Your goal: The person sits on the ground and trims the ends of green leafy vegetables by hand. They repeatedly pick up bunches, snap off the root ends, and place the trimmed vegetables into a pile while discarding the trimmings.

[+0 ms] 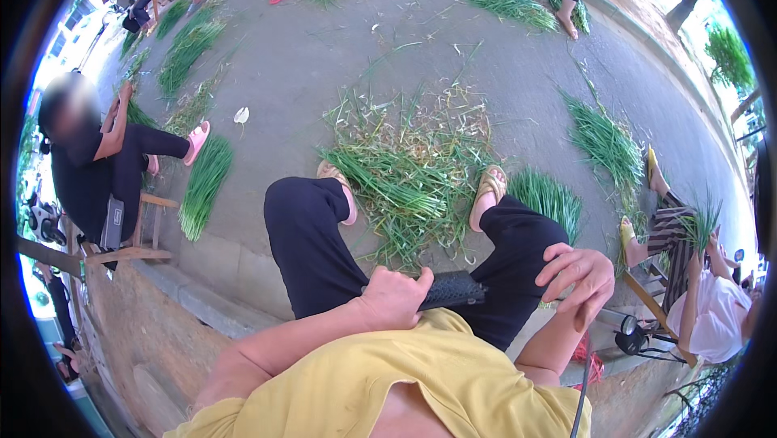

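My left hand [393, 297] is closed at the near end of a black textured case [452, 290], which lies across my lap between my dark trousers' legs. Its fingers are mostly hidden from above. Over my right knee, my right hand [580, 280] is raised with bent fingers apart, and nothing shows in it. A thin dark cable [584, 377] hangs below that wrist. Between my sandalled feet a bundle of green stalks, like chives or scallions [388, 180], rests on a heap of loose trimmings [419, 116].
Another green bundle [546, 198] lies outside my right foot. Further bundles [206, 186] are laid out on the pavement [285, 74]. Seated people work on both sides; the person at right [707, 310] holds stalks. A wooden stool [136, 250] supports the person at left. Red string [589, 362] lies behind my right arm.
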Demonstrator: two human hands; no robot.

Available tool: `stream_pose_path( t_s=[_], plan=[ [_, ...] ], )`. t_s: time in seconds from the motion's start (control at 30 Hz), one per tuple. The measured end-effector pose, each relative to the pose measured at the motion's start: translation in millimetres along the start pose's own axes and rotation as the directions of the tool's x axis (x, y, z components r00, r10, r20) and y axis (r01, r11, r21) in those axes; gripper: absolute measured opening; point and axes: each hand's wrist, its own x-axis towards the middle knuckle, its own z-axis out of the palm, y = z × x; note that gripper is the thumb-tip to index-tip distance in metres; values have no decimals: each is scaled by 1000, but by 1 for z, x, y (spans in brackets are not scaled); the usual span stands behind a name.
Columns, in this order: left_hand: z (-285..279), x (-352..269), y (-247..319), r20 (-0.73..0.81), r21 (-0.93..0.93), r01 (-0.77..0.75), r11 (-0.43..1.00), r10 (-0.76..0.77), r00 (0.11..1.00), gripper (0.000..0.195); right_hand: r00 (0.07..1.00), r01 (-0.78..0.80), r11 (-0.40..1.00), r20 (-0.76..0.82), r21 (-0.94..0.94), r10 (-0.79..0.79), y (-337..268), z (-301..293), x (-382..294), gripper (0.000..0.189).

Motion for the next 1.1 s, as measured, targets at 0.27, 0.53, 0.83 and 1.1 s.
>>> stream_pose_path(
  t_s=[0.27,0.53,0.83,1.1],
  plan=[
    [23,65,-61,371,-106,-318,942,334,866,68,245,-957,291,-525,6,815,110,-55,-6,36],
    [-39,183,-135,233,279,-237,931,174,957,41,216,-846,46,-263,-531,940,363,-125,-72,32],
    [-26,196,-168,-30,305,-141,942,158,987,12,192,-934,25,-441,-357,876,590,-75,-68,44],
    [-41,174,-172,57,227,-50,973,38,998,6,27,-937,-131,-440,-325,897,649,-42,-16,36]
  ],
)
